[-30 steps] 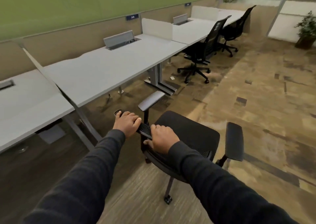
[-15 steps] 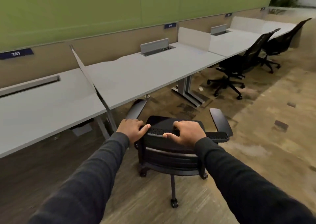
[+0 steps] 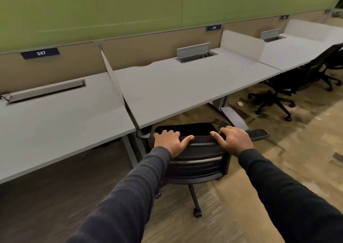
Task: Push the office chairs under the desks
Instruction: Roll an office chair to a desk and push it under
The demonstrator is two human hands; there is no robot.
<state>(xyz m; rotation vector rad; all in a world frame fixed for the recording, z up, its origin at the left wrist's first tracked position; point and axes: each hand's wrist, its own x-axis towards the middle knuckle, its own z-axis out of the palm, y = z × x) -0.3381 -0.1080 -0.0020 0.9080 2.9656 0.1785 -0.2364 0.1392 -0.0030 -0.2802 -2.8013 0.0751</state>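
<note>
A black office chair (image 3: 198, 166) stands in front of me with its back toward me. Its seat front sits just under the edge of the grey desk (image 3: 185, 87) marked 248. My left hand (image 3: 170, 142) grips the left end of the backrest's top edge. My right hand (image 3: 233, 140) grips the right end of that edge. The chair's right armrest (image 3: 258, 134) sticks out past my right hand; the left armrest is hidden by the desk and my hand.
A second grey desk (image 3: 55, 116), marked 247, stands to the left, with a desk leg (image 3: 130, 150) between them. Two more black chairs (image 3: 289, 83) sit at the desks on the right. Carpet floor (image 3: 278, 168) lies open behind and to the right.
The chair has swung round so its back faces me and has rolled forward to the desk edge. Both hands stayed on the backrest, now spread further apart.
</note>
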